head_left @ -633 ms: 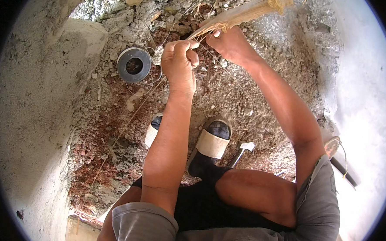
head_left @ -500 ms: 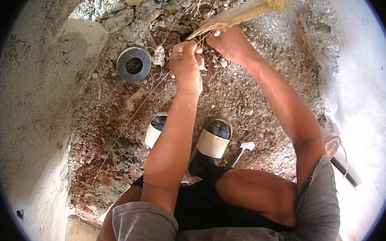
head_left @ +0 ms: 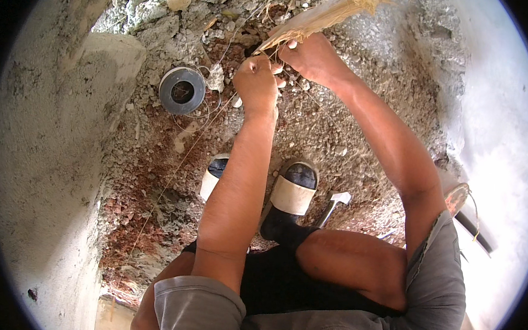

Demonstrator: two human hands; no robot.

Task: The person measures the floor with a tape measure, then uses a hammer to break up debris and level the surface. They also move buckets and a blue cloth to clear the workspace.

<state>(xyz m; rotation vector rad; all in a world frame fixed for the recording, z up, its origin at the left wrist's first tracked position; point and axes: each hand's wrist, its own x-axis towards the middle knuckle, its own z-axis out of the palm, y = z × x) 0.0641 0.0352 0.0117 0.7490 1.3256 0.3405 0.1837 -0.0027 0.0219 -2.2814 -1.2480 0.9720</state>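
Strands (head_left: 276,52) at a wooden stake (head_left: 322,20) were apparently worked by the left hand (head_left: 256,85) and right hand (head_left: 311,58), fingers curled, any pinch indiscernible; steady tension seemed required next.

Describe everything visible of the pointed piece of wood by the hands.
The wood is pale tan and rough, with long grain and a split-looking surface. It tapers to a narrow tip at lower left; its thick upper-right end is shaggy with frayed yellowish fibers. It slants across the top of the view, above the rubble ground; whether it rests there is unclear. The left hand is at its tip, the right hand at its lower edge. Hidden fingers leave the exact grip unclear.
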